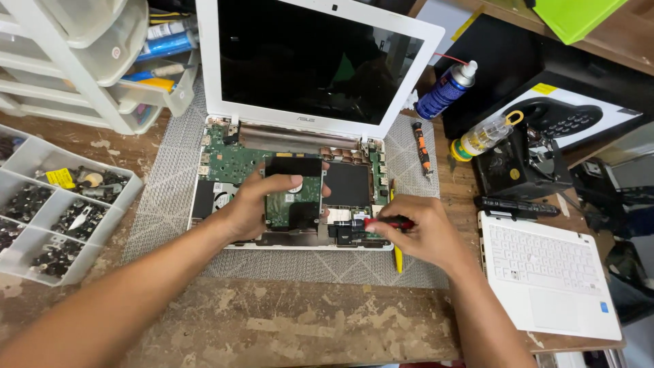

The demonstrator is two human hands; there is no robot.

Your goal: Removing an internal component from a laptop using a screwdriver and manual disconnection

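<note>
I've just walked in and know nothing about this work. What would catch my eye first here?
The opened white laptop in the middle, its green circuit board bare. The left hand grips a flat rectangular drive with a green underside over it, while the right hand holds a red-handled screwdriver at the front edge. The detached white keyboard panel lies to the right.

Worn wooden bench [272, 334] — grey mat [163, 197], parts tray [41, 204]
</note>
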